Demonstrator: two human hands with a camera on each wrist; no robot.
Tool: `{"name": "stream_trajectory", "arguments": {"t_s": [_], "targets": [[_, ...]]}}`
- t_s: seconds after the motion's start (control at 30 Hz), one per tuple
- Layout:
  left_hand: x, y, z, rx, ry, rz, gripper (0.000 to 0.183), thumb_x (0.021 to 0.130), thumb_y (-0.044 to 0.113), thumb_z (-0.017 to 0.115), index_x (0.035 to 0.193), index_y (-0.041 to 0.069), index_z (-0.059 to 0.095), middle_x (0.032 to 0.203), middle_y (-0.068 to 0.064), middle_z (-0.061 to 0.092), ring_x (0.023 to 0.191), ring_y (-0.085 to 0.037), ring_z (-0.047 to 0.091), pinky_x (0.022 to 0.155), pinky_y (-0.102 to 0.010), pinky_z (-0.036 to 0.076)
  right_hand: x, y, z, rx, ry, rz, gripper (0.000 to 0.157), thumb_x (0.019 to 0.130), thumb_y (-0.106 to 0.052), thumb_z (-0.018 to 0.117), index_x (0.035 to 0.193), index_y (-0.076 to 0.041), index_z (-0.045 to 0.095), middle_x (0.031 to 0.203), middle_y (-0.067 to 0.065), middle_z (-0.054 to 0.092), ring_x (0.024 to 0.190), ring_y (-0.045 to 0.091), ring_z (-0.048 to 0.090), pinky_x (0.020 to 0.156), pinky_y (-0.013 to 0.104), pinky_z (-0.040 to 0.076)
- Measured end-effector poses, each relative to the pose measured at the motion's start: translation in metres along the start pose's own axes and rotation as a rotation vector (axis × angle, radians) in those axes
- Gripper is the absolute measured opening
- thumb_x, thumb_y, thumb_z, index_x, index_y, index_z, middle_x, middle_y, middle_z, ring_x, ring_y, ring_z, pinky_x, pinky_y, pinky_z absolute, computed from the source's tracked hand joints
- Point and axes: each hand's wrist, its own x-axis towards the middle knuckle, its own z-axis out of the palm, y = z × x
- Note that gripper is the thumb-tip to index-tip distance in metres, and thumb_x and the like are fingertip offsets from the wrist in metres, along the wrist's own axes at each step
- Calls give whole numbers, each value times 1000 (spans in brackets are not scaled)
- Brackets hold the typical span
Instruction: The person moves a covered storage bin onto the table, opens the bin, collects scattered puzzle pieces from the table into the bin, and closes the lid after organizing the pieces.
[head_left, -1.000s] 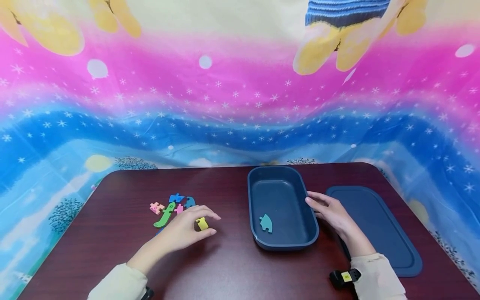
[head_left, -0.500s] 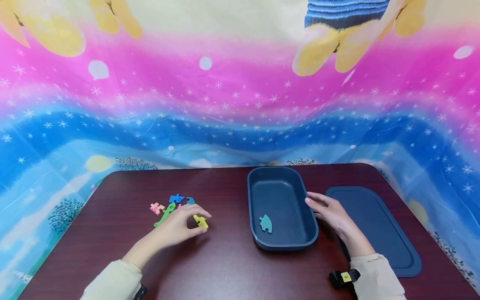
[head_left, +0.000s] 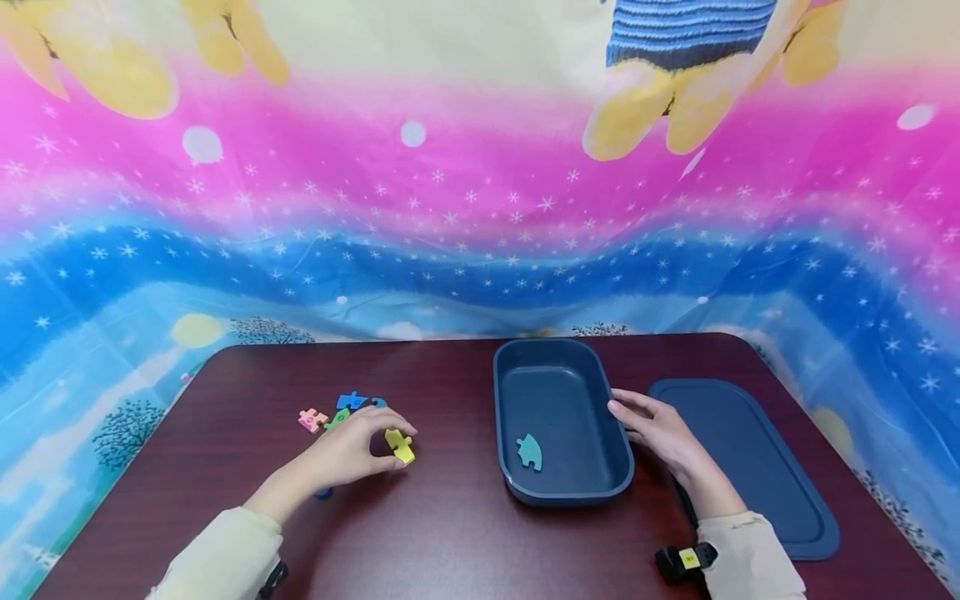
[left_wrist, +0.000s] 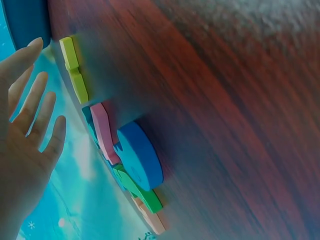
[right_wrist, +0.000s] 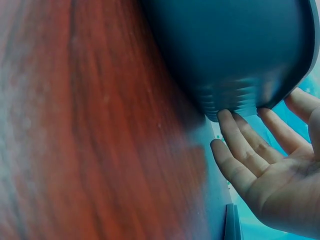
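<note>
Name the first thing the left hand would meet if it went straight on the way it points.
Probably the yellow puzzle piece, which shows between the left hand's thumb and fingers in the head view; the hand's height is unclear.

The left arm (head_left: 236,546) reaches in from the lower left of the head view, its pale sleeve (head_left: 213,567) ending short of the bare left wrist (head_left: 279,493). The left grip (head_left: 348,447) arches, back upward, thumb and fingers parted; in the left wrist view the fingers (left_wrist: 44,120) fan out, the thumb (left_wrist: 20,60) uppermost. From the lower right comes the right arm (head_left: 750,558), likewise sleeved, slanting forward and inward. The right grip (head_left: 663,433) stretches its fingers only gently bent and slightly spread, the right wrist view showing the palm
</note>
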Motion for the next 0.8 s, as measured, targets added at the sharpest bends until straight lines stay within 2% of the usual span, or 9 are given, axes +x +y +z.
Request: {"name": "stream_trajectory", "arguments": {"t_s": [0.5, 0.8], "targets": [[3, -9, 4, 66, -26, 38, 37, 79, 25, 85, 114, 21, 72, 111, 10, 65, 104, -16, 57, 85, -39, 50, -1, -1, 1, -3, -4, 3, 76, 96, -52, 58, 153, -6, 36, 145, 25, 45, 128, 37, 51, 99, 45, 48], [6, -7, 3, 78, -69, -8, 37, 80, 27, 84, 115, 22, 72, 112, 8, 65, 105, -18, 58, 85, -40, 51, 2, -1, 0, -2, 2, -4, 75, 97, -51, 58, 153, -7, 36, 146, 25, 45, 128, 36, 52, 99, 44, 48]]}}
